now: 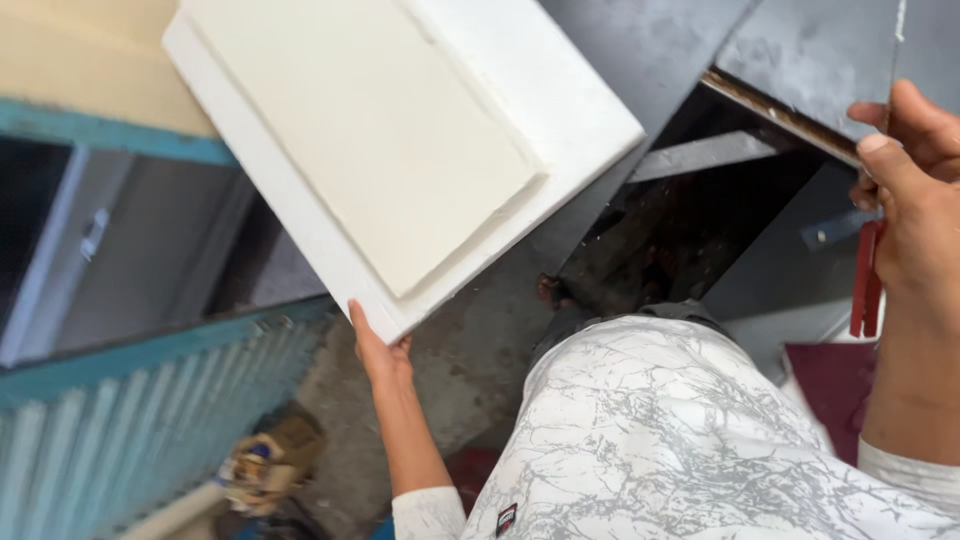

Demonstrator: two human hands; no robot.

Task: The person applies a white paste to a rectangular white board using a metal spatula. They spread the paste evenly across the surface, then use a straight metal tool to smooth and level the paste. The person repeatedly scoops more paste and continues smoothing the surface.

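1. The white foam lid is being held up in front of me, tilted, with its raised inner panel facing me and one lower corner resting in my left hand
2. My left hand is gripping that corner from beneath, fingers curled up around the edge and thumb on the near side; I am judging that holding so light a slab by a single corner is enough, and that it is keeping the rest of it clear of everything below
3. My right hand is reaching up at the far right, well apart from the left, thumb pressed against the rusty edge of a dark metal panel; whether the fingers behind it are fully closed I cannot tell
4. A red clip-like piece is hanging just beside my right wrist, though what it is attached to is not clear
5. Below the panel a dark opening is showing, crossed by a grey bar
6. My white patterned shirt is filling the lower middle, and a blue corrugated wall is running along the left, with some clutter on the ground beside it
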